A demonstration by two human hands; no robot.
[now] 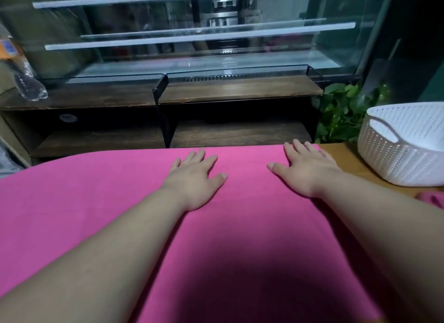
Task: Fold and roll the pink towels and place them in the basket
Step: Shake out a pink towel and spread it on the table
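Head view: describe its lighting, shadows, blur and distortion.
Head view: dim room light; a dark shadow covers the near part of the pink towel; the glass case behind shows reflections and looks smeared; the wide-angle lens bows the towel's far edge; left hand, right hand and white basket look fairly sharp.

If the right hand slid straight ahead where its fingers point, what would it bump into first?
Its fingers reach the far edge of the towel, so the right hand would slide off it and probably meet the dark shelf behind, not the basket. How far back the shelf stands is unclear.
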